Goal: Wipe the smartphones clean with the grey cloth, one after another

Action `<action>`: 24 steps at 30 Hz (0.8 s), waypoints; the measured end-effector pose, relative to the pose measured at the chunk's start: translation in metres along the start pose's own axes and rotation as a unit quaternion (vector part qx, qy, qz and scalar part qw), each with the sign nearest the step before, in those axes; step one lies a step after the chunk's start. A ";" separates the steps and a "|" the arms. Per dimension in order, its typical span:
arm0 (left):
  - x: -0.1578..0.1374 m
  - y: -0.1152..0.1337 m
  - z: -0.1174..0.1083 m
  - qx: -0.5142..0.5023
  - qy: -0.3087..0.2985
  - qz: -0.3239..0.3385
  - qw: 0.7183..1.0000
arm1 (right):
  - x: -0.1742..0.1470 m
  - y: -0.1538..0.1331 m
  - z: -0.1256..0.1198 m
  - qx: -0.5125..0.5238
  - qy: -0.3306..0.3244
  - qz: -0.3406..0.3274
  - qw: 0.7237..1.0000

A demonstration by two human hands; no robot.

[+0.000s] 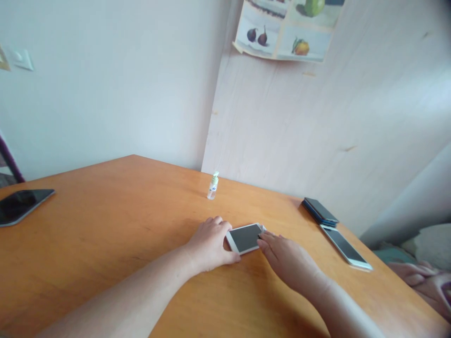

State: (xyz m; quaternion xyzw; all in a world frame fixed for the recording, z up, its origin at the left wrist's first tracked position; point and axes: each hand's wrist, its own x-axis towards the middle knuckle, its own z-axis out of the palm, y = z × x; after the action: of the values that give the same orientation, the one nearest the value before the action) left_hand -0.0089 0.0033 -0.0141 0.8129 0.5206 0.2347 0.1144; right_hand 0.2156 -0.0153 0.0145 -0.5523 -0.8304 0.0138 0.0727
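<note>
Crosswise lies phone (245, 238), right end seemingly farther.

Label (213, 188) on the pump bottle (212, 186) is illegibly small; nearer than it, the right hand (289, 260) hides part of a white phone (244, 238); far left of the bottle, a tablet (24, 205) is cropped

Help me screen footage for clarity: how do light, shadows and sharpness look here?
Head view: the right-hand wall has a bright patch at far right; head view: a soft shadow falls on the table near the right hand; head view: the white phone shows no bright glare; head view: print on the small bottle is too soft to read.
</note>
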 end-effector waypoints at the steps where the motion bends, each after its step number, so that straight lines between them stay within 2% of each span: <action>1: 0.000 0.000 0.001 0.001 0.000 0.001 1.000 | 0.000 -0.002 -0.001 0.005 -0.001 -0.007 1.000; 7: 0.000 -0.002 0.006 -0.001 0.029 0.009 1.000 | -0.015 -0.037 -0.006 0.109 -0.040 -0.168 0.979; 9: 0.000 -0.001 0.006 -0.004 0.023 0.003 1.000 | -0.012 -0.031 -0.004 0.111 -0.038 -0.158 0.980; 13: 0.000 0.000 0.004 -0.008 0.005 -0.007 1.000 | 0.005 0.001 0.008 0.061 0.006 -0.058 0.996; 15: 0.000 0.001 0.003 -0.008 0.007 -0.008 1.000 | 0.010 0.007 0.011 0.054 0.022 -0.034 0.998; 17: 0.000 0.002 0.003 -0.008 0.008 -0.007 1.000 | 0.008 0.000 0.011 0.078 0.019 -0.062 0.995; 21: -0.001 0.002 0.005 -0.009 0.020 -0.005 1.000 | -0.004 -0.031 0.006 0.146 -0.041 -0.175 0.973; 24: -0.001 0.002 0.006 -0.012 0.020 -0.011 1.000 | -0.001 -0.030 0.010 0.142 -0.054 -0.190 0.970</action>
State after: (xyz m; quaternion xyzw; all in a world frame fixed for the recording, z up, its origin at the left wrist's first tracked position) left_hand -0.0046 0.0013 -0.0183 0.8007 0.5290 0.2559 0.1164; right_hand 0.1870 -0.0273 0.0080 -0.3672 -0.9121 0.1476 0.1068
